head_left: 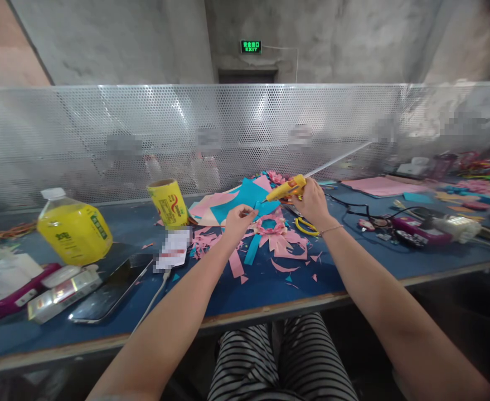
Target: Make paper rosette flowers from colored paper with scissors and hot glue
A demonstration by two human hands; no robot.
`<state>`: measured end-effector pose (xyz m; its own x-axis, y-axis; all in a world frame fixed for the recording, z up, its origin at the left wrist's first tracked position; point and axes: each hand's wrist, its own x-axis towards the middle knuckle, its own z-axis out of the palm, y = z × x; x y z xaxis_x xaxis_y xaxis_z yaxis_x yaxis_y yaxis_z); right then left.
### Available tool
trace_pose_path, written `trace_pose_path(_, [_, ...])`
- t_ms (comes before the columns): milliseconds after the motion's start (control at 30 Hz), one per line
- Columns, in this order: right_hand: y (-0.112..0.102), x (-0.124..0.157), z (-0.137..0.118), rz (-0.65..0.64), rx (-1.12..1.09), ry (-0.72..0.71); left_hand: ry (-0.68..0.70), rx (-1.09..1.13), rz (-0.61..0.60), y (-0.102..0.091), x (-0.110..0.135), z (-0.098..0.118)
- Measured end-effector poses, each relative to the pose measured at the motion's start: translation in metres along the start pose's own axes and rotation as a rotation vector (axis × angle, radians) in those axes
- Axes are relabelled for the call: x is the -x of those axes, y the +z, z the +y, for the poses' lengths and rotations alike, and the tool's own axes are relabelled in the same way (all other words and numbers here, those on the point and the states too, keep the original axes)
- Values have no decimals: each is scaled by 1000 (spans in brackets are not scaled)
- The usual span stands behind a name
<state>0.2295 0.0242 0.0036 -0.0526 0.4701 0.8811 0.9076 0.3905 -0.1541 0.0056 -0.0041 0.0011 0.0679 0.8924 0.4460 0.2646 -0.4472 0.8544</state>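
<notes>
My right hand (313, 200) is wrapped round the handle of a yellow hot glue gun (285, 188), with a long glue stick (339, 159) jutting from its back. The gun's nozzle points left, close to a small blue paper piece (260, 207) pinched in my left hand (240, 218). Just below lies a pink and blue paper flower (272, 225) with pointed petals and a ribbon-like blue strip (252, 249). Behind my hands are blue sheets (234, 201) and pink sheets of paper. Yellow-handled scissors (306, 226) rest beside my right wrist.
A yellow cardboard tube (168, 205), a bottle of yellow liquid (74, 231), a phone (111, 289) and a cabled white device (173, 249) stand or lie left. Pink scraps litter the middle. At right are a purple power strip (420, 231) and cords. A perforated metal screen (245, 128) closes the back.
</notes>
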Motion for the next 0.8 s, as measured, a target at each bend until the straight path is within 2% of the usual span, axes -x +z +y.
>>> trace_pose_path(333, [1,0,5,-43,37,-18,27,2,1,1,0,-2])
trace_pose_path(467, [0,-1,14,-85,62,23,30,-5,1,1,-1,-3])
trace_pose_path(600, [-4,1,39,-161,156,225,26,-9,3,0,-1,-2])
trace_pose_path(733, [-4,13,78,-263,306,619,14,-10,1,-1,-1,-1])
trace_pose_path(800, [1,20,96,-351,290,732,7,-8,5,-1,-1,-2])
